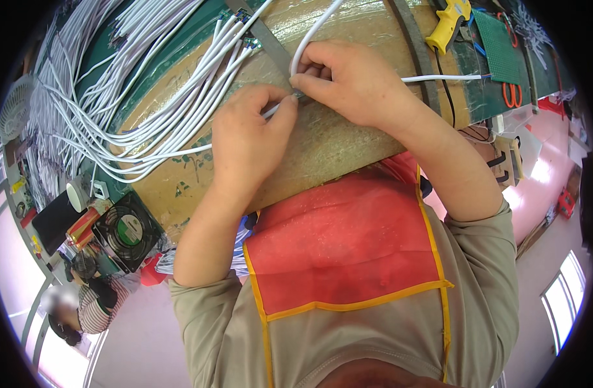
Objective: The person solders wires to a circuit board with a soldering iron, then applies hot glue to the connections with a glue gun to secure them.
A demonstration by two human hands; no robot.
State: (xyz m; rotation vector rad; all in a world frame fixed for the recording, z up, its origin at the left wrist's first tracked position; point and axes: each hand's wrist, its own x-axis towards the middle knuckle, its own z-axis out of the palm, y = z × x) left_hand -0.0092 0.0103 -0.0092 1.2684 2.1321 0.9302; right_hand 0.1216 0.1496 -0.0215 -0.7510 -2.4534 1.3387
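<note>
My left hand [248, 136] is closed in a pinch on a white cable, whose short end shows between thumb and forefinger. Close to its fingertips, my right hand [348, 81] grips another white cable [307, 37] that curves up toward the top edge. What lies between the two sets of fingertips is too small to make out. A white cable with a thin coloured wire tip [442, 77] extends from behind my right forearm. Several white cables [180, 132] with small circuit boards [250, 43] at their ends lie left of my hands.
Under my hands is a tan board [348, 139] crossed by metal strips [269, 40]. A yellow glue gun [448, 26], a green perforated board [497, 45] and orange-handled scissors [512, 96] lie right. At left are a black fan [126, 231] and, beyond, another person [99, 301].
</note>
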